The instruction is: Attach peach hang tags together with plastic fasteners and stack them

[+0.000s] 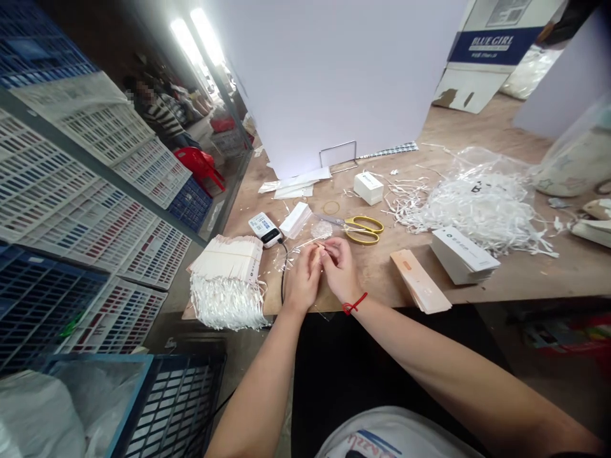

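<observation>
My left hand (pixel 305 275) and my right hand (pixel 340 270) meet over the table's front part, fingertips pinched together. Whatever small thing they hold is mostly hidden by the fingers; thin, clear strands show beside them. Just beyond lie yellow-handled scissors (pixel 363 229) and a small pile of white cards (pixel 295 220). Left of my hands rests a banded stack of tags (pixel 224 261) with white strings hanging at its front. On the right are a fanned stack of peach cards (pixel 420 283) and a stack of white printed cards (pixel 463 251).
A heap of white strings (pixel 472 203) in clear plastic lies at the right. A white card block (pixel 368 187), a wire stand (pixel 338 152) and a white device (pixel 265 229) with a black cable stand farther back. A tall white panel (pixel 344 76) rises behind; crates (pixel 109 248) line the left.
</observation>
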Tool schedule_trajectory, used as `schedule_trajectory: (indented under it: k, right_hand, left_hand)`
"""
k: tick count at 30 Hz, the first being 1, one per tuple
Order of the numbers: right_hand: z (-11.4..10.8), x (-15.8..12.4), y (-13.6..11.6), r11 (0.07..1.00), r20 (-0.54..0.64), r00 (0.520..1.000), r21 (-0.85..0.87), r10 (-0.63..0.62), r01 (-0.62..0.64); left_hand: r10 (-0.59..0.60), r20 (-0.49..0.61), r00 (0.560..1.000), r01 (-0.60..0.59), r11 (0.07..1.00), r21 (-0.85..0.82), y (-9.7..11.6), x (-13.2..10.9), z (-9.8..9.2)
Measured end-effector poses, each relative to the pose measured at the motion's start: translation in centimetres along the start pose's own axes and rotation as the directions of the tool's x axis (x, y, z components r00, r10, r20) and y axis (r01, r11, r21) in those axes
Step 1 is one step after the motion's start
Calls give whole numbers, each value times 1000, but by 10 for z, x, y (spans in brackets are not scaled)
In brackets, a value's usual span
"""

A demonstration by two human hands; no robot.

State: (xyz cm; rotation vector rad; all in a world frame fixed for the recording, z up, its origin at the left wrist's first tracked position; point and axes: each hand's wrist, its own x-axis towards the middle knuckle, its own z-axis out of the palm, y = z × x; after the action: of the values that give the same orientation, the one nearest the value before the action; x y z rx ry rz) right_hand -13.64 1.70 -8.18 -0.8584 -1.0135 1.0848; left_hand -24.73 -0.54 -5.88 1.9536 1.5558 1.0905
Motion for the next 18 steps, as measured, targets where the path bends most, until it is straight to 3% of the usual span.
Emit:
schedule_trajectory:
  k: [13,18]
  right_hand:
    - [-3,-3,-2,989,8,999,-142,-38,39]
    - [-3,-4,-6,992,37,999,-127,-1,5]
  left_hand:
    - [46,0,999,-46,999,15,2,0,1]
    - [-9,-21,1000,8,1000,-27,7,-2,-1]
